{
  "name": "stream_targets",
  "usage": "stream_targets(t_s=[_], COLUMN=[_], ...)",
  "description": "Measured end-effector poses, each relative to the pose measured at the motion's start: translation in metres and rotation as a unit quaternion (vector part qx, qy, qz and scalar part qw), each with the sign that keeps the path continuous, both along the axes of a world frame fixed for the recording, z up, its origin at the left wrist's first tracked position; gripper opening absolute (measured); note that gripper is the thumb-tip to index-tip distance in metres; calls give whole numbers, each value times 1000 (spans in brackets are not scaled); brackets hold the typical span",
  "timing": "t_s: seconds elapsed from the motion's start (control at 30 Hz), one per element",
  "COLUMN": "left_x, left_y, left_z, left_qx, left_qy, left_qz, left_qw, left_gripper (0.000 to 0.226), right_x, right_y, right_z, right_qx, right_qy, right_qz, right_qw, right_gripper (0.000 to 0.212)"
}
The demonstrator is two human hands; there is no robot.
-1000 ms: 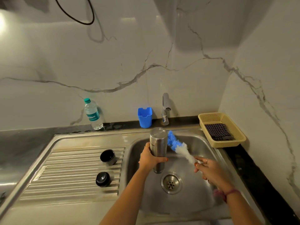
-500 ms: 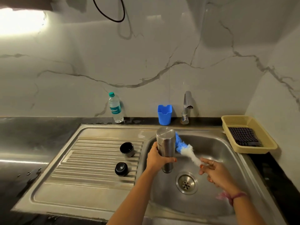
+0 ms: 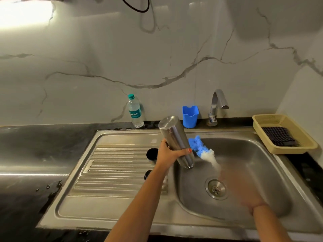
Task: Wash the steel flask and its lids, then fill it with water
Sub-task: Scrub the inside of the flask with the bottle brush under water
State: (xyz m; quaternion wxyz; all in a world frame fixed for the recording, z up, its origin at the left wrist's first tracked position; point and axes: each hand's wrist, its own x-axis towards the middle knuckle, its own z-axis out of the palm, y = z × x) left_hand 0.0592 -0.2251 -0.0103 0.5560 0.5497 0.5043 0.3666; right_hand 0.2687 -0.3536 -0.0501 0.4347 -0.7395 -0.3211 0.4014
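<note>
Steel flask [image 3: 176,142] hangs over the left side of the sink [image 3: 262,172] basin, grasped around its middle by the left hand [image 3: 168,155], fingers and thumb curled round the barrel. Its long axis is tilted: the closed base points up and to the left, the mouth down and to the right, just above the basin floor and up-left of the drain [image 3: 216,189]. The brush [image 3: 203,151], blue and white bristles, lies just right of the flask's lower barrel, touching or nearly touching it, with its handle running down-right toward the right hand [image 3: 239,186]. That hand is smeared by motion blur; it seems to be grasping the brush handle, but I cannot tell how its fingers lie.

The coming move probably turns on this: the bristles sit beside the flask and above its mouth, so the brush would have to drop and swing under the rim, or the flask tip further, before the head can enter along the axis. The right hand is the nearer one to do that.

Open room lies to the right across the basin. To the left, the basin's edge and the two dark lids [image 3: 152,154] on the drainboard [image 3: 113,172] sit close behind the left forearm. The tap [image 3: 217,105] stands behind, apart from the flask, on the dark bench [image 3: 43,145].
</note>
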Motion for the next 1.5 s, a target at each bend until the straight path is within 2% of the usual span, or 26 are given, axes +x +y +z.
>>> stream_targets(t_s=[0.3, 0.5, 0.6, 1.1, 1.5], left_x=[-68, -124, -150, -207, -209], left_y=[27, 55, 65, 79, 73], left_z=[58, 74, 77, 12, -17], left_qx=[67, 87, 93, 88, 67], left_qy=[-29, -24, -17, 79, 87], left_qz=[-1, 26, 51, 92, 114], left_qw=[997, 996, 994, 989, 987], left_gripper=[70, 78, 73, 73, 71], right_x=[-53, -78, -86, -108, -113], right_y=[10, 13, 14, 24, 22], right_z=[-9, -13, -16, -36, -38], right_qx=[22, 29, 24, -6, -21], right_qy=[-17, -2, -11, -10, -18], right_qz=[-31, -72, -79, -96, -91], right_qw=[999, 997, 997, 995, 995], right_gripper=[32, 34, 36, 36, 37])
